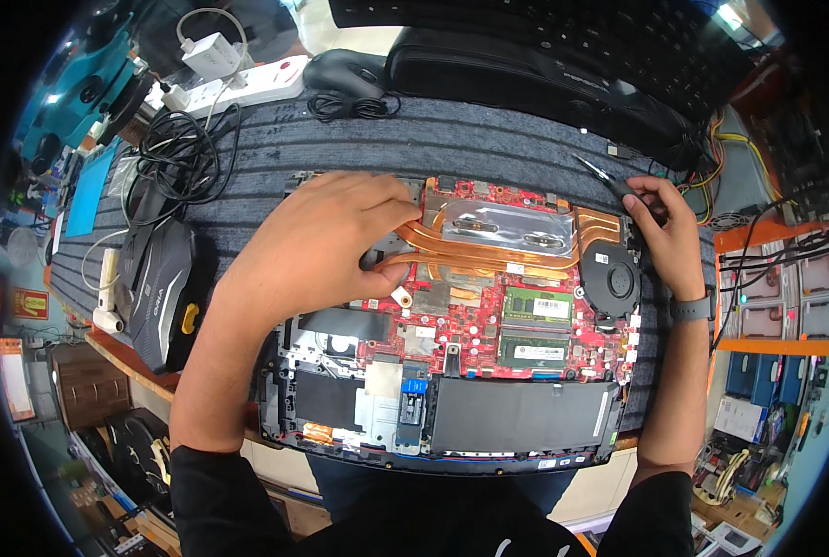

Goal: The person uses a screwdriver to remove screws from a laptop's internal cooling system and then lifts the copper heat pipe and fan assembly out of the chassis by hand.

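Note:
An opened laptop point(526, 418) lies before me with its red circuit board point(475, 339) exposed. My left hand point(340, 237) pinches the left end of a copper heat-pipe assembly point(498, 263) between thumb and fingers. The pipes lie over the upper part of the board, with a clear plastic film point(507, 227) across their middle. Beside the laptop's right upper corner, my right hand point(667, 227) is closed around a slim tool point(609, 178) with a dark handle. Its pointed silver tip faces away to the upper left; the exact kind is unclear. A black fan point(610, 281) sits near this hand.
A ribbed grey mat point(275, 153) covers the bench. Along the back are a white power strip point(256, 84), a black mouse point(345, 72) and a black case point(526, 84). Coiled black cable point(177, 153) lies left; orange-edged shelving point(781, 292) stands right.

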The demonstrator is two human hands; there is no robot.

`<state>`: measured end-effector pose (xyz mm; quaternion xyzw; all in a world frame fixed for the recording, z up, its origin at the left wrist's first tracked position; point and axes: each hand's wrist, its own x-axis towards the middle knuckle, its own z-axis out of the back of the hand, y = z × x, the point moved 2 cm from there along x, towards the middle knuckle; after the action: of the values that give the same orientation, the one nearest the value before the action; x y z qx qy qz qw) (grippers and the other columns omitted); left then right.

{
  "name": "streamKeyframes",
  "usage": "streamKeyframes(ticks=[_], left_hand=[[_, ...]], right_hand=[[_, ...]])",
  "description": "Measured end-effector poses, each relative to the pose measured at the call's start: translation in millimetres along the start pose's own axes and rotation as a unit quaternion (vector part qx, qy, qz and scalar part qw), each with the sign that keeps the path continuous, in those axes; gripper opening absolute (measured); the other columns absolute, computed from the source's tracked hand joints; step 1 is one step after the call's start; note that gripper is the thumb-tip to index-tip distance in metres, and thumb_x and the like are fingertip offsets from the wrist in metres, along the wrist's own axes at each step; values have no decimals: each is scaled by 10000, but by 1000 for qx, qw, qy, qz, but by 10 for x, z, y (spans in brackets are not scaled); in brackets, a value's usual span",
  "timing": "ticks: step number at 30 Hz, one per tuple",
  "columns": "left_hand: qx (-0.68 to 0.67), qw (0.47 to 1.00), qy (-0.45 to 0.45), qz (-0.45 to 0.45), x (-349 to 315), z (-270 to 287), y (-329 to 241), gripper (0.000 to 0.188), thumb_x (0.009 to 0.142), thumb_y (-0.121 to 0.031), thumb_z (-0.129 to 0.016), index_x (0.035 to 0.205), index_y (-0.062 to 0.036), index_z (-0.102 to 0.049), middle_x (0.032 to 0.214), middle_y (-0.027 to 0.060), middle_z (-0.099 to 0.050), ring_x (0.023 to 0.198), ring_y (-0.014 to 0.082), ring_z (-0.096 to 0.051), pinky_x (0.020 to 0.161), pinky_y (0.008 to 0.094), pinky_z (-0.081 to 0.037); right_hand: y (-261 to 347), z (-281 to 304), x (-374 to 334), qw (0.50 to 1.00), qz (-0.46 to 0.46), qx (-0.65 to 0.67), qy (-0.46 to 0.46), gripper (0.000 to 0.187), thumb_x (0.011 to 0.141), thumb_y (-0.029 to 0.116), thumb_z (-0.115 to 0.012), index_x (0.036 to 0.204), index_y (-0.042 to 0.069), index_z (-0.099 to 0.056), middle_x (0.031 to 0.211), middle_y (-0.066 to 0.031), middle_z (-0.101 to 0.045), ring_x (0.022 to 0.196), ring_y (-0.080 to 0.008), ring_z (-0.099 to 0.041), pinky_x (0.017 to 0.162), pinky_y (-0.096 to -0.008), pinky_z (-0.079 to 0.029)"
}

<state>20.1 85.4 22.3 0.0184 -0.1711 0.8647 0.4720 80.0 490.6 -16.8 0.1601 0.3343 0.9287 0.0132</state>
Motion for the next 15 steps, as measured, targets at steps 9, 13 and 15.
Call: streamKeyframes(ticks=[9, 13, 15], left_hand=[[29, 999, -25, -38, -16, -42, -8, 449, 737, -187, -833, 1154, -51, -738, 1215, 100, -727, 1128, 320, -696, 999, 442, -547], [7, 1000, -21, -18, -10, -5, 31, 471, 735, -197, -837, 1170, -48, -733, 1233, 100, -716, 1145, 324, -685, 1006, 444, -541], [-6, 1000, -8, -2, -13, 7, 46, 484, 739, -203, -837, 1184, -49, -729, 1246, 94, -705, 1151, 322, -674, 1009, 441, -539]], right_hand=[[7, 0, -18, 1000, -11, 0, 8, 237, 965, 131, -759, 1180, 34, -729, 1066, -52, -697, 960, -139, -609, 853, -282, -476], [13, 4, 4, 1000, -16, -13, 5, 237, 964, 124, -760, 1180, 33, -730, 1071, -50, -699, 964, -137, -609, 858, -279, -478], [18, 6, 7, 1000, -9, -9, 4, 237, 964, 125, -760, 1180, 32, -730, 1073, -49, -700, 965, -137, -610, 860, -280, -479]])
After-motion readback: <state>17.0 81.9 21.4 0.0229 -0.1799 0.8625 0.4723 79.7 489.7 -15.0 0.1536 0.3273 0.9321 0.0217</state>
